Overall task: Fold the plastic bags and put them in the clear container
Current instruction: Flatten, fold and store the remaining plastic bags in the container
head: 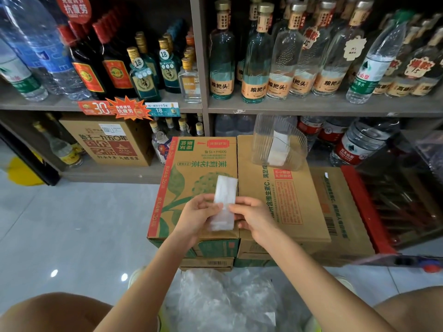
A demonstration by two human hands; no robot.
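A white plastic bag folded into a narrow strip [224, 191] is held upright over the cardboard boxes. My left hand [196, 216] pinches its left edge and my right hand [251, 215] pinches its right edge near the middle. The clear container [261, 144] stands farther back on the plain brown box, with folded white bags [279, 150] inside it. A heap of loose clear plastic bags [223, 300] lies on the floor between my knees.
The green-printed box [189, 178] and the brown box [287, 200] form the work surface, stacked on other cartons. Behind them a shelf [311, 107] holds many glass and water bottles. A red crate [364, 207] sits to the right. Grey floor tiles [84, 224] lie to the left.
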